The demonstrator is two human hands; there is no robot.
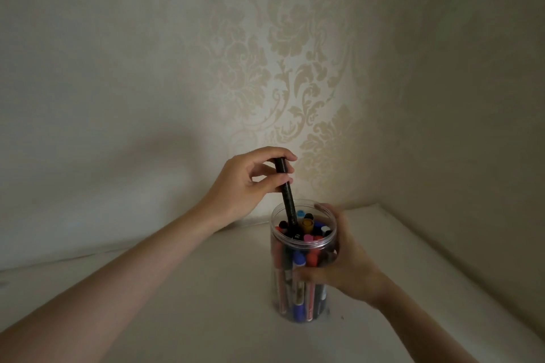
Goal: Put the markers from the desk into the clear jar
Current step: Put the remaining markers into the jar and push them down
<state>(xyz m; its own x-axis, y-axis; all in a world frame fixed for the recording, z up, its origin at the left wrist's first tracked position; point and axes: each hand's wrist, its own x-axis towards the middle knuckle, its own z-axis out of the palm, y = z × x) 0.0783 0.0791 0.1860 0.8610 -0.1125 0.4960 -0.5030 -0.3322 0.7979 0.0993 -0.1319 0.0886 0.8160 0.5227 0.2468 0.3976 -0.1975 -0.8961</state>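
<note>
Left hand (pixel 250 177) pinches the black marker (pixel 286 200) near-upright, tip seemingly already inside the clear jar (pixel 303 262), which the right hand (pixel 345 268) grips alongside.

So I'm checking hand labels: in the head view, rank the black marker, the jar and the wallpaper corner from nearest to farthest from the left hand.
1. Black marker: pinched in the left hand, above the jar.
2. Jar: just below and right, held by the right hand.
3. Wallpaper corner: farther right, behind the jar.
</note>
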